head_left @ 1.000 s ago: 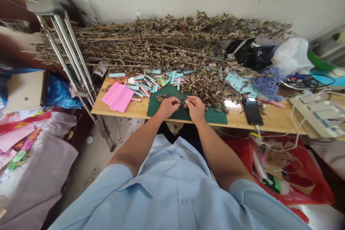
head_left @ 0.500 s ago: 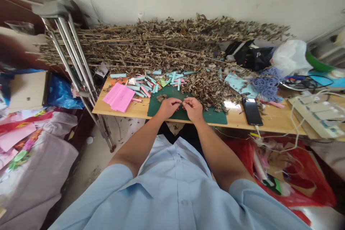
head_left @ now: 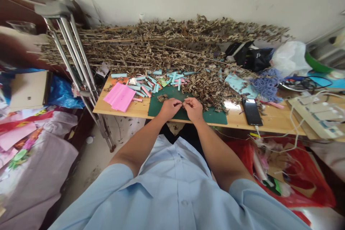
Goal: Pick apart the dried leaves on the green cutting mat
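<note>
Green mat (head_left: 215, 116); leaf heap (head_left: 206, 88) beyond right grip (head_left: 194, 109); clump (head_left: 162, 97) near left grip (head_left: 170, 108)

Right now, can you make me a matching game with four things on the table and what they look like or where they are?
Things:
1. Mat
2. Phone
3. Tangled string
4. Small leaf clump

Clues:
A. Bluish purple
B. Brown, close to the left hand
C. Green
D. Black, with a white cable

Pairs: 1-C, 2-D, 3-A, 4-B.

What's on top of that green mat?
On the green mat: a small leaf clump at left and part of the dried-leaf pile at right. What's under the pile is hidden.
</note>
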Action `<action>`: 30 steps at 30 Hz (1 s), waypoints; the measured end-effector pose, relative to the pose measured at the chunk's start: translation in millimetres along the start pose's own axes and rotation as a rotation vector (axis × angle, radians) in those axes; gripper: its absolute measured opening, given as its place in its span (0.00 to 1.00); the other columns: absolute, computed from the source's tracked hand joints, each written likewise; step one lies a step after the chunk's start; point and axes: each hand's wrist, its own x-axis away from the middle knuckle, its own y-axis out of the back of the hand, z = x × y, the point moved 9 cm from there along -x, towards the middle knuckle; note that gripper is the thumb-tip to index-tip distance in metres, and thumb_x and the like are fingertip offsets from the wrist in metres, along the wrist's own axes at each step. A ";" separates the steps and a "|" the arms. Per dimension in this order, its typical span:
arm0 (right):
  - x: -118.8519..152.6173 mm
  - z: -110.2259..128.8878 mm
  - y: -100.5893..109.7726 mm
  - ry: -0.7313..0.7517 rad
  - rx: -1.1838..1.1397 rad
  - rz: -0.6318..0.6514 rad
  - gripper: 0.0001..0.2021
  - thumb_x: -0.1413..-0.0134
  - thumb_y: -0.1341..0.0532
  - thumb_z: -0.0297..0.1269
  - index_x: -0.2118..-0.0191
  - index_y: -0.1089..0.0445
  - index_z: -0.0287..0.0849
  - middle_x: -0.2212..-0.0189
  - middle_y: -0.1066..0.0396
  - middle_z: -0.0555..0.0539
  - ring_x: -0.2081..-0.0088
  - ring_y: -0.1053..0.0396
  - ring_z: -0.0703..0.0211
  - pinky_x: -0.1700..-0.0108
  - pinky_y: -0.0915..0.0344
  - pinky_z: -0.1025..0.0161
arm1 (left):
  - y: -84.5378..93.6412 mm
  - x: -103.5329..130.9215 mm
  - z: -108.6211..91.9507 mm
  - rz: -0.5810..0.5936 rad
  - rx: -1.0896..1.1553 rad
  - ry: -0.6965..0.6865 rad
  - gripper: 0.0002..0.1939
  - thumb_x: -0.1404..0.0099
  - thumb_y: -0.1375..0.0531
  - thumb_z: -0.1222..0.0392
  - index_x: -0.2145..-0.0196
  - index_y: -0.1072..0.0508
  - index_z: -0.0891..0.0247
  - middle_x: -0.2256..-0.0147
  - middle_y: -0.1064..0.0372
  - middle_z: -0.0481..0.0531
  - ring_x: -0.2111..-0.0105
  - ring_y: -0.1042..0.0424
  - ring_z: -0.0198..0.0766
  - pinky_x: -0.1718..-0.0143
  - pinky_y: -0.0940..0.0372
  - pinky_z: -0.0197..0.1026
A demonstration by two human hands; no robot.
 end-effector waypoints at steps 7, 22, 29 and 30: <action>2.7 1.8 1.5 0.051 0.108 -0.027 0.11 0.49 0.37 0.43 0.60 0.30 0.44 0.69 0.26 0.48 0.69 0.29 0.58 0.62 0.29 0.58 | -3.4 0.0 -2.9 0.013 -0.109 -0.040 0.08 0.38 0.41 0.66 0.65 0.21 0.62 0.69 0.28 0.52 0.66 0.31 0.37 0.61 0.37 0.38; 48.5 24.1 10.0 0.037 0.125 0.191 0.09 0.45 0.38 0.44 0.62 0.28 0.46 0.74 0.28 0.50 0.73 0.29 0.58 0.68 0.30 0.59 | -3.4 1.2 30.1 -0.005 0.275 0.229 0.08 0.38 0.40 0.61 0.62 0.23 0.66 0.72 0.28 0.50 0.75 0.30 0.32 0.73 0.35 0.35; 84.7 40.0 6.1 0.296 0.420 0.445 0.08 0.40 0.43 0.36 0.59 0.27 0.49 0.66 0.25 0.47 0.64 0.27 0.54 0.59 0.31 0.56 | -3.2 2.2 37.0 0.005 0.440 0.307 0.10 0.39 0.39 0.62 0.60 0.24 0.68 0.74 0.27 0.49 0.77 0.29 0.30 0.72 0.32 0.34; 86.2 40.5 5.3 0.318 0.436 0.467 0.08 0.39 0.44 0.35 0.58 0.27 0.49 0.65 0.25 0.46 0.62 0.27 0.53 0.58 0.31 0.56 | -3.5 2.2 37.5 0.006 0.446 0.305 0.10 0.40 0.38 0.62 0.60 0.24 0.68 0.74 0.27 0.49 0.77 0.29 0.30 0.71 0.32 0.34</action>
